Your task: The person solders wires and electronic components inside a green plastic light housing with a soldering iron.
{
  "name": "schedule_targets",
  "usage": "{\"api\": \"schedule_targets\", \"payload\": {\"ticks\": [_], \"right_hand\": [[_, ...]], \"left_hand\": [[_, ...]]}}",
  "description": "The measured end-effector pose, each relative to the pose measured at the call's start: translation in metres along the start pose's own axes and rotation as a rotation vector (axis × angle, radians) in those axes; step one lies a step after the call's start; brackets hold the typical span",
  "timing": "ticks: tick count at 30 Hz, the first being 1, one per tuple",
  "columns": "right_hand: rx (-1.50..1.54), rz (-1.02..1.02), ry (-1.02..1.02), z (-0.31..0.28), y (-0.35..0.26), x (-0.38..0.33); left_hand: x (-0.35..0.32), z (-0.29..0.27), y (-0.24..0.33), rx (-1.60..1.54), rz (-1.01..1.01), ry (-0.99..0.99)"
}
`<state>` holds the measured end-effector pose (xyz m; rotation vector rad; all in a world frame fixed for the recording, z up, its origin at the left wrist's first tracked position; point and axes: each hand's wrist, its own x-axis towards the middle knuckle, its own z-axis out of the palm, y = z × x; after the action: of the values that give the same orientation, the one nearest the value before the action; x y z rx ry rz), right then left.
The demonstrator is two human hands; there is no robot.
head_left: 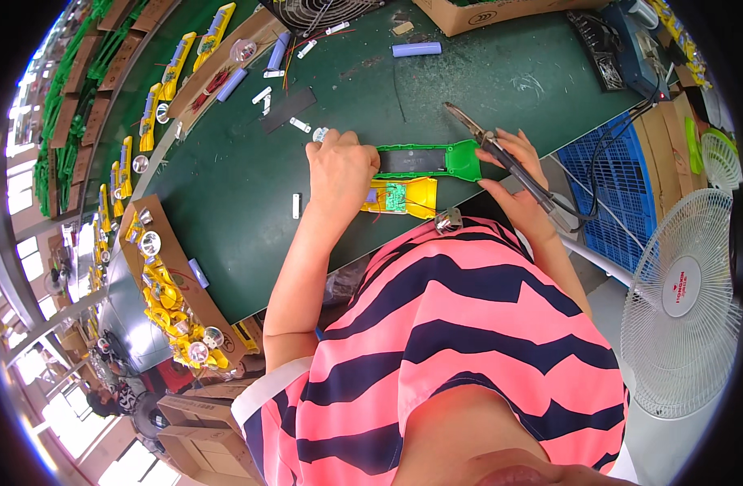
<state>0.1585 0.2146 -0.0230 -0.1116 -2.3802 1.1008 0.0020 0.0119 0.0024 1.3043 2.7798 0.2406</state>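
My left hand (337, 172) is closed at the left end of a green plastic housing half (465, 160), its fingertips hidden from view. A dark strip (412, 161) lies inside that housing. In my right hand (519, 162) is a soldering iron (501, 152), its tip pointing up and left above the table. The fingers of that hand are close to the housing's right end; I cannot tell whether they touch it. Just below lies a yellow housing half (422, 198) with a green circuit board (396, 197) in it. A silvery lamp head (448, 220) sits at the table's front edge.
Small white pieces (300, 125), a black sheet (290, 109) and a purple battery cell (417, 49) lie on the green table (242, 178). A carton of yellow lamp parts (217, 324) stands left. A black cord (602, 174) trails right, near a white fan (679, 304).
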Motion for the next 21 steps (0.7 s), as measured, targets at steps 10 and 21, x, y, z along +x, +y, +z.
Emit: {"api": "schedule_targets", "payload": {"ticks": [10,21], "right_hand": [[0.067,0.060,-0.141,0.006,0.005,-0.005],[0.091,0.064,-0.144,0.006,0.009,-0.005]], "left_hand": [[0.001,-0.005,0.001,-0.024,-0.013,-0.026],[0.007,-0.029,0.016,-0.546,0.184,0.182]]}}
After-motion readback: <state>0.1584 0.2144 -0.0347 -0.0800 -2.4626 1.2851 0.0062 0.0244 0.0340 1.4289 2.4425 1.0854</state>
